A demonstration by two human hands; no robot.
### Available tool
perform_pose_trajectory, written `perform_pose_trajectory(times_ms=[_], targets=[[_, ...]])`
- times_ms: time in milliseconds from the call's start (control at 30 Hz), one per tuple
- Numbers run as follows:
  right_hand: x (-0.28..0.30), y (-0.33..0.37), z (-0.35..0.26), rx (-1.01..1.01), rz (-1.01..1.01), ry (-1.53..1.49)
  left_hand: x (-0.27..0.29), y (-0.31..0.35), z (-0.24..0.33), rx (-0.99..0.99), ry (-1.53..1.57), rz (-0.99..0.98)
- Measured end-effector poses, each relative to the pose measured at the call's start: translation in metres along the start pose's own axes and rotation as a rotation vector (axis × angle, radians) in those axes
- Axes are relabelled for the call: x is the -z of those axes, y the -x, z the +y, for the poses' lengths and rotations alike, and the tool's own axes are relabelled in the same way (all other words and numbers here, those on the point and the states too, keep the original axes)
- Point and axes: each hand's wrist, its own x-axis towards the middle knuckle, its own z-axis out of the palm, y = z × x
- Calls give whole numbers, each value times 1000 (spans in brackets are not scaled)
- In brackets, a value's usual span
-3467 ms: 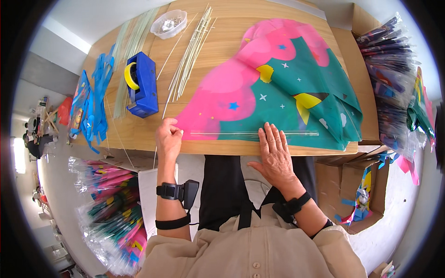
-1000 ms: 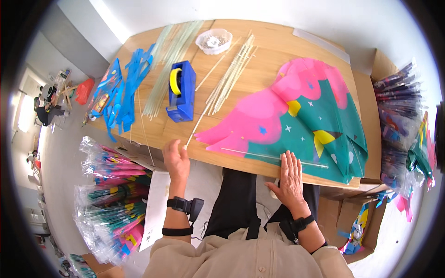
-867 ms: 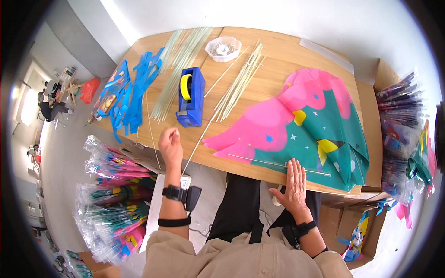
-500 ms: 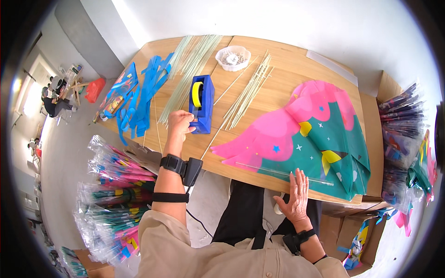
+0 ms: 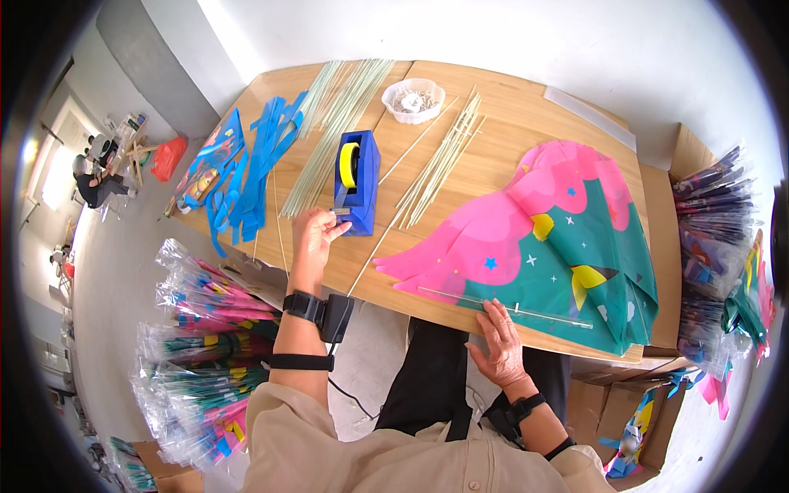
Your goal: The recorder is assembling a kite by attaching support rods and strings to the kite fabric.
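Observation:
At the front end of the blue tape dispenser (image 5: 366, 197), my left hand (image 5: 312, 237) is closed, its thumb and fingers pinching the free end of the clear tape (image 5: 339, 212). The dispenser stands on the table with a yellow-cored roll in it. My right hand (image 5: 500, 349) lies open, fingers stretched out, at the table's front edge. Its fingertips touch the edge of a pink and green printed plastic sheet (image 5: 485, 246), folded over on itself. A thin clear strip or rod (image 5: 551, 315) lies along the sheet's near edge, just beyond those fingertips.
Thin pale sticks (image 5: 436, 172) lie loose mid-table, with a bigger bundle (image 5: 337, 123) behind. Near them are a clear plastic bowl (image 5: 412, 100) of small parts and blue ribbons (image 5: 267, 156). Bagged printed goods (image 5: 205, 361) stand at left; cardboard boxes (image 5: 600, 411) are at right.
My right hand has slid left along the sheet's near edge. My left hand has shifted slightly left and nearer at the dispenser, with the tape end still between its fingers.

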Motion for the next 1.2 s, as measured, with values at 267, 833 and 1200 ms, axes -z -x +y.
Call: perform_pose_trajectory(times_ms=[267, 833, 1200], targets=[[-2, 1, 2, 3, 29, 12, 10, 7, -6, 303, -1, 75], [-5, 4, 5, 2, 66, -48, -12, 34, -39, 530, -33, -82], [-34, -29, -37, 78, -135, 35, -77, 54, -51, 69, -1370, -862]])
